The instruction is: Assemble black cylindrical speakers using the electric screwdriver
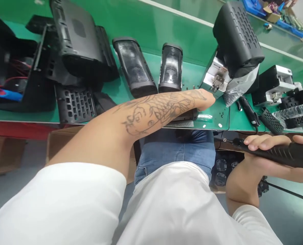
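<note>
Black ribbed screwdriver (281, 154) in right hand (266, 160).

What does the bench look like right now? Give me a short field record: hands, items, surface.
left hand: stretched over the bench edge, fingers hidden; grip unclear
right hand: closed around a black power screwdriver
near left hand: metal-and-black unit, loose screws
behind: two clear-faced black housings
far left: open black casing, red and blue wires
surface: green bench mat

A long black ribbed-grip power tool (281, 153) lies nearly level, its metal tip pointing left, below the green surface's (166, 30) front edge.
</note>
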A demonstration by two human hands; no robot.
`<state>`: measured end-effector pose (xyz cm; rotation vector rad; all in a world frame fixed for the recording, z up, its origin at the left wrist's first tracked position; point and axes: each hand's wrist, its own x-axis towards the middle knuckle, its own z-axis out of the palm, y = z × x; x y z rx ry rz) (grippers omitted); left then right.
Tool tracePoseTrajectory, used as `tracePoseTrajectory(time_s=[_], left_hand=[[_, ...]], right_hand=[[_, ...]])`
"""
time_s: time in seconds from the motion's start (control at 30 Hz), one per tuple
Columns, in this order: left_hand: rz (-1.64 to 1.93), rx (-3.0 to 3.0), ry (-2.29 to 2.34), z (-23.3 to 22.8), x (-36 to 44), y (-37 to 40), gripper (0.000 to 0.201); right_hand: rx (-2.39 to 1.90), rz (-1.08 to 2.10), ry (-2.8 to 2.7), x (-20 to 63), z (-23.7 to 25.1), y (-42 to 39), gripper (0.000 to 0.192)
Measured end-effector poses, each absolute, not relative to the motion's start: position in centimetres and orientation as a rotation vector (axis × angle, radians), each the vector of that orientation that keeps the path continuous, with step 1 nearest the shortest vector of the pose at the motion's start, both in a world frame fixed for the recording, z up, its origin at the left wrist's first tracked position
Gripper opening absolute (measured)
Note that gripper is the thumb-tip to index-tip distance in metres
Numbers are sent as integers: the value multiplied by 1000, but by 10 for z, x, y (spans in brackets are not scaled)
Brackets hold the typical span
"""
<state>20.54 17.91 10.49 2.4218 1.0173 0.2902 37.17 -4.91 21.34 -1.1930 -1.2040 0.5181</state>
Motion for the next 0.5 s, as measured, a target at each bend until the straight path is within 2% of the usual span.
tracePoseTrajectory(time_s=[0.07,0.13,0.3,0.5], left_hand=[[-126,2534,1066,105,217,181,29],[-331,2584,1041,110,220,180,27],[-506,2614,974,125,216,173,28],[-572,2676,922,131,207,169,35]], right_hand=[[-1197,478,-1178,377,203,-54,63],[-1135,420,-1188,379,193,-57,70],[-829,393,-1182,384,176,-62,68],[-955,462,-1054,388,181,-72,76]])
